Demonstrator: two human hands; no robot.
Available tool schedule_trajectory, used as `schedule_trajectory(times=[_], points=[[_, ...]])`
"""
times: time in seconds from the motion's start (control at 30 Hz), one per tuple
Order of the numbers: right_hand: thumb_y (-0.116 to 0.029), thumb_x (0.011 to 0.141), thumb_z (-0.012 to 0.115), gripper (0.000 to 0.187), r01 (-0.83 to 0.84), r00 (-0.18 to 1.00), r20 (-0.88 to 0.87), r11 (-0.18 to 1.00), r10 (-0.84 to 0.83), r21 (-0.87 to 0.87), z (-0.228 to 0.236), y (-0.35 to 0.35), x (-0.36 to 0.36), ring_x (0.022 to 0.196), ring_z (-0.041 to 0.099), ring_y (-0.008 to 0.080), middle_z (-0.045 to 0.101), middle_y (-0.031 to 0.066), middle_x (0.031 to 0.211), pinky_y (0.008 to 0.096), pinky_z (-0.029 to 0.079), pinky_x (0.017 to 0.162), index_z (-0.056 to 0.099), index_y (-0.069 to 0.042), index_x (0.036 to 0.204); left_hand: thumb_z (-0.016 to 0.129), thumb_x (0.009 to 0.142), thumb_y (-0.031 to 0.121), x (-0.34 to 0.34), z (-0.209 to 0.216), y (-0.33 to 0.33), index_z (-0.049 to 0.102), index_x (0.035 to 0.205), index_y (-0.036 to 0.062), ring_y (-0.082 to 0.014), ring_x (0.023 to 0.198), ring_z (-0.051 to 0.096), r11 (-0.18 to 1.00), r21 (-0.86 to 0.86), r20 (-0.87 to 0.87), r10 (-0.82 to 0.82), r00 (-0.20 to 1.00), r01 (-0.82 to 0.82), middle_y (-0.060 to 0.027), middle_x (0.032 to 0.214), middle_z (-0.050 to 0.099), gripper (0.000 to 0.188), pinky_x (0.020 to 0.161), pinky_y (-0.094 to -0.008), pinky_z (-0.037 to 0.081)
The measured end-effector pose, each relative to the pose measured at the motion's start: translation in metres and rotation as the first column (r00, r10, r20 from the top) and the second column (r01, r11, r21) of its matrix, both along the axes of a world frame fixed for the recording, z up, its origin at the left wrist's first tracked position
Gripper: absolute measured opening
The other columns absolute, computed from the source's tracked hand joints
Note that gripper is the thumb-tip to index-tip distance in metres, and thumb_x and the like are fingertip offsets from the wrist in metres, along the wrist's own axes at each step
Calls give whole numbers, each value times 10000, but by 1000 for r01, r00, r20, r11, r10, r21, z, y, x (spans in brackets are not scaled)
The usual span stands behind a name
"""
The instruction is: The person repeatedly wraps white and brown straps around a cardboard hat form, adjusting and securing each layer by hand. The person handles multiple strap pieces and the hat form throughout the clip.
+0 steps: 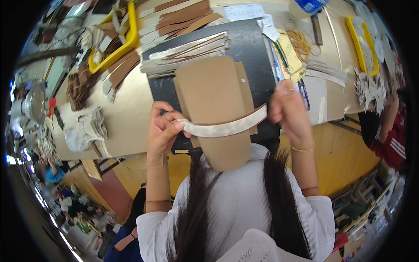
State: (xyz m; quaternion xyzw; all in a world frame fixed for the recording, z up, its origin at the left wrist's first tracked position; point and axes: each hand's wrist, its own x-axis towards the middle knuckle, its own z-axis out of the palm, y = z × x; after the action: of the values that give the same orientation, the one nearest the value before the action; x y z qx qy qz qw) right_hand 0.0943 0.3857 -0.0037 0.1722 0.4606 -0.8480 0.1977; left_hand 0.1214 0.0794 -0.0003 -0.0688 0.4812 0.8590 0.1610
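The pale strip (222, 129) lies across the brown card (211, 91), near the desk's (124, 131) front edge. It looks light and bendy, best held by its ends. The left hand (163, 126) pinches one end; the right hand (288, 107) is too blurry to tell. The strip shows no writing.

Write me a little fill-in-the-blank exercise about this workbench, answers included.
The left hand pinches one end of the curved strip, whose visible face is mostly ____.
The cardboard template beneath the strip is ____.
The rubber bands lie to the ____ of the black mat.
The plastic tray at the picture's upper left is ____.

Answers: white; brown; right; yellow.
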Motion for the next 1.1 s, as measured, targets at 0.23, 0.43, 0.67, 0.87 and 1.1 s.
schedule_trajectory(times=[0.23,0.43,0.67,0.87,1.1], points=[[-216,833,587,219,268,199,-541,486,817,832,95,-53,9,990,581,296,597,173,1061,389,462,856,522,-13,882,583,809,-69,16,21,14,395,1046,64,-182,682,607,986,-12,-38,164,986,-165,-123,802,595,330,651,-293,514],[-218,752,665,284,238,130,-388,352,912,905,81,-104,34,1240,428,326,502,200,1252,443,333,1035,546,-12,907,591,817,-77,21,21,16,359,1047,83,-163,685,604,987,-35,-63,155,986,-157,-129,803,594,364,649,-278,518],[-154,777,641,291,126,178,-544,529,820,839,59,-64,25,1263,403,347,465,206,1306,460,309,1053,508,3,983,589,806,-92,18,3,15,318,1034,104,-207,650,611,993,13,-67,120,990,-120,-160,780,602,405,619,-300,517],[-107,853,543,232,44,354,-700,736,620,675,15,-43,27,1293,346,386,390,243,1363,472,264,1073,468,3,1043,591,803,-75,16,1,15,305,1034,102,-221,652,614,996,13,-60,91,994,-90,-160,760,598,408,628,-318,516],[-283,954,411,525,-2,680,-662,904,315,428,-28,-52,50,1346,250,359,265,266,1426,386,197,1097,212,28,1327,608,816,-40,13,1,15,321,1049,94,-226,661,620,997,31,-50,72,996,-71,-146,772,605,394,626,-326,521]])
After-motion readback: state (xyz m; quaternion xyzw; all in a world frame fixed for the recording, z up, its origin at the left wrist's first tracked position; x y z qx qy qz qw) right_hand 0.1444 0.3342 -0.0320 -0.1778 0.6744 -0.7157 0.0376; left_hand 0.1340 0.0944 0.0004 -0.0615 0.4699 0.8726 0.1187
